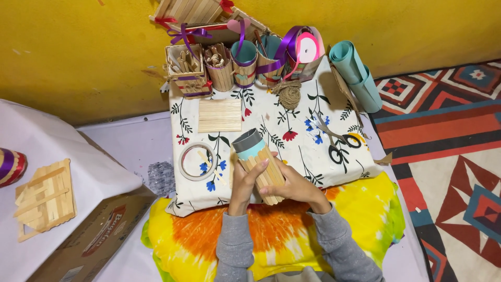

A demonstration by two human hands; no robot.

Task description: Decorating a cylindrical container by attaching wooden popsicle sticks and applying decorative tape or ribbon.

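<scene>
Head view, hands: we see our left hand [244, 180] and right hand [292, 185] both wrapped around a tube covered with wooden craft sticks [259, 166], its teal and grey open end pointing up-left.
Grip: fingers of both hands are pressed on the sticks from two sides; the tube is lifted just over the near edge of the white floral cloth [313, 156].
Cloth centre: a flat stack of pale wooden sticks [219, 115].
Cloth left edge: a ring of clear tape [198, 161].
Cloth right side: black-handled scissors [339, 146].
Cloth far edge: a ball of brown twine [288, 94], and stick-covered cups [224, 68] with purple ribbon.
</scene>
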